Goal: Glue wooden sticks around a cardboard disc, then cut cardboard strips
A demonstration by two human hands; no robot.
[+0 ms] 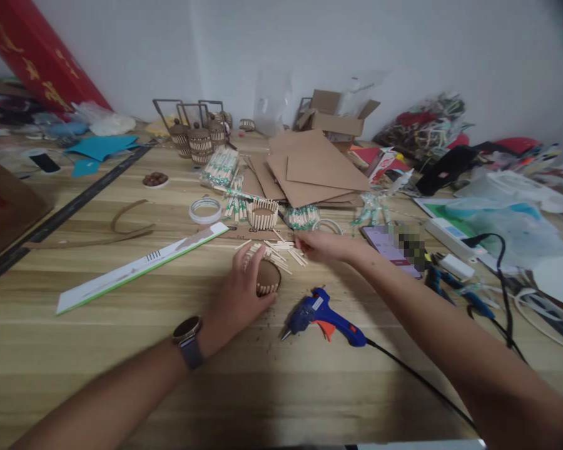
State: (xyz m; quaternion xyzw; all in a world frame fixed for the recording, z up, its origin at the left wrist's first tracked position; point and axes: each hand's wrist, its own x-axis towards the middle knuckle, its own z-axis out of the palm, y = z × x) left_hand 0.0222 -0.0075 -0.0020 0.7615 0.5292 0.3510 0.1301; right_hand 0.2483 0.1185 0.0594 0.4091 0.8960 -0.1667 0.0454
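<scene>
A blue glue gun (332,314) lies near on the bench (122,337), with its tip pointing left and a bit toward us. Its black cord runs off to the right. Just past its tip is a small round brown cup (269,274), with little pale sticks standing along part of its edge. The left hand (241,290) wears a dark watch (187,328). Its grip is spread to fit the cup and holds it from the left side, with the thumb at the near edge. Loose sticks (281,250) lie in a heap just past the cup. The right hand (316,245) is at the right end of the heap. Its grip is pinched small, but I cannot tell if it has a stick. Farther back stands a ring of sticks (264,219). Behind that are big brown cardboard sheets (323,172), and to their left, little baskets (200,145) with tall handles.
</scene>
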